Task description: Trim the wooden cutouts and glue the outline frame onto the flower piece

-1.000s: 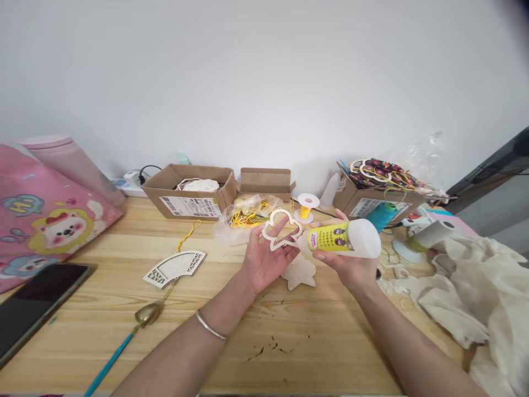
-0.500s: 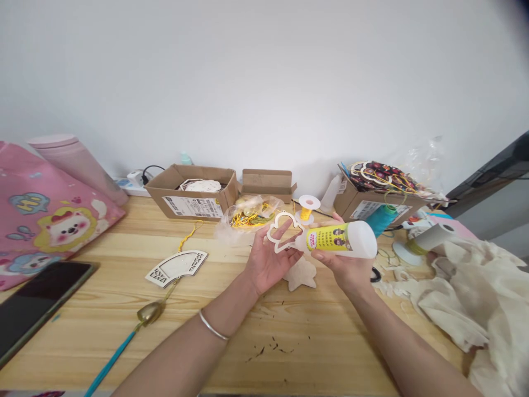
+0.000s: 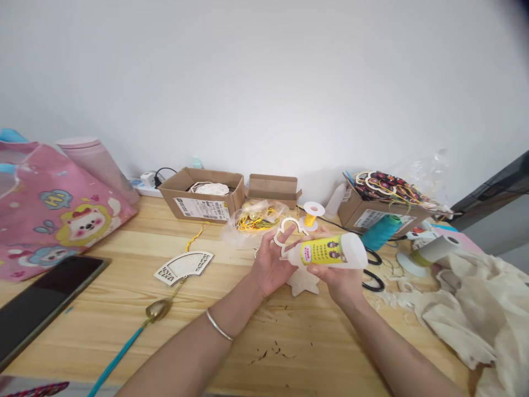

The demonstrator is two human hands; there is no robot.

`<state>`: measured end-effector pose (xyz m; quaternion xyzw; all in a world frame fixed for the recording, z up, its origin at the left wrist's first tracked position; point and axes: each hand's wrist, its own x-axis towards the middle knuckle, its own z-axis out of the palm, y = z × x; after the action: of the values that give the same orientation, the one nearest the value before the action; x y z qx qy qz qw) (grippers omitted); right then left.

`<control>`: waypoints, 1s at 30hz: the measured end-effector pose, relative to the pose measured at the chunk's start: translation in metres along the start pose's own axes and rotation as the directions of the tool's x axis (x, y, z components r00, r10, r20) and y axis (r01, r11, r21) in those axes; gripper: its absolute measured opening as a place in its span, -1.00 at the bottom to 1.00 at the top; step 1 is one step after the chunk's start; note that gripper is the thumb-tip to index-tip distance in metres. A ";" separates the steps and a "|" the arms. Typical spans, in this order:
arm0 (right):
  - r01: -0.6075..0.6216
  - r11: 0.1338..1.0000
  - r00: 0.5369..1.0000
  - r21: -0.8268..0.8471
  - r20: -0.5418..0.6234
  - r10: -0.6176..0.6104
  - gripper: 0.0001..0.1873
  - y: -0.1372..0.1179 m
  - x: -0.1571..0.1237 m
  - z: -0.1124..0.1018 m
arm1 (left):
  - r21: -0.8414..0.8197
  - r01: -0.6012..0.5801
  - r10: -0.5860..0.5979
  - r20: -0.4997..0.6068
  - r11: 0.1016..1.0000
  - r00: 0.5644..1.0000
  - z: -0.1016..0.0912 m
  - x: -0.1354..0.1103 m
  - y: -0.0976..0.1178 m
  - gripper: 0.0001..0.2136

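My left hand (image 3: 270, 270) grips a thin, pale wooden cut-out frame (image 3: 282, 225) with a curvy outline, held up over the table. In my right hand (image 3: 341, 281) is a white glue bottle (image 3: 353, 251) with a yellow label, lying on its side. Its tip points left and touches or nearly touches the frame; the bottle hides the frame's lower part. Beneath my hands a pale star-like fabric or wooden piece (image 3: 303, 283) lies on the table. Further left is a fan-shaped wooden ornament (image 3: 184, 266) with a brass bell (image 3: 157, 310) and a blue tassel (image 3: 118, 361).
Cardboard boxes (image 3: 202, 207) stand along the wall, the right box (image 3: 363, 212) heaped with pieces. A yellow thread spool (image 3: 309, 220), teal thread cone (image 3: 382, 231), black-handled scissors (image 3: 374, 281) and cream cloth (image 3: 458, 309) lie around. A phone (image 3: 45, 309) and pink bag (image 3: 61, 215) are left.
The bottle has moved slightly left and lower, and its tip now overlaps the frame's lower part. The camera view has shifted, showing more of the left side and the scissors.
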<state>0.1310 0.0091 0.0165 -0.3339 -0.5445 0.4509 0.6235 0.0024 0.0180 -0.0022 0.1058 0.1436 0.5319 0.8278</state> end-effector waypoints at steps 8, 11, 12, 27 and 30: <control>0.286 0.791 0.950 -0.541 0.050 -0.309 -0.59 -0.051 0.036 -0.046 | 0.027 -0.073 0.074 -0.045 0.997 0.996 0.000 -0.003 0.008 -0.67; 0.542 0.236 0.840 -0.806 0.512 -0.181 -0.69 -0.069 0.059 -0.067 | 0.071 -0.109 0.114 -0.069 0.992 0.991 0.001 -0.004 0.012 -0.68; 0.611 0.051 0.792 -0.790 0.611 -0.011 -0.72 -0.071 0.067 -0.070 | 0.084 -0.116 0.123 -0.076 0.990 0.990 0.001 -0.004 0.013 -0.68; 0.755 -0.464 0.650 -0.463 0.616 0.445 -0.82 -0.020 0.116 -0.039 | 0.237 -0.110 0.128 -0.066 0.965 0.990 -0.002 -0.006 0.016 -0.67; 0.749 -0.444 0.657 -0.491 0.635 0.406 -0.81 -0.046 0.108 -0.025 | 0.294 -0.126 0.154 -0.074 0.947 0.985 -0.003 -0.004 0.015 -0.65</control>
<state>0.1647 0.0937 0.0940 -0.3656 -0.8763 -0.2888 -0.1224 -0.0130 0.0210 -0.0001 0.2095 0.2512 0.5673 0.7557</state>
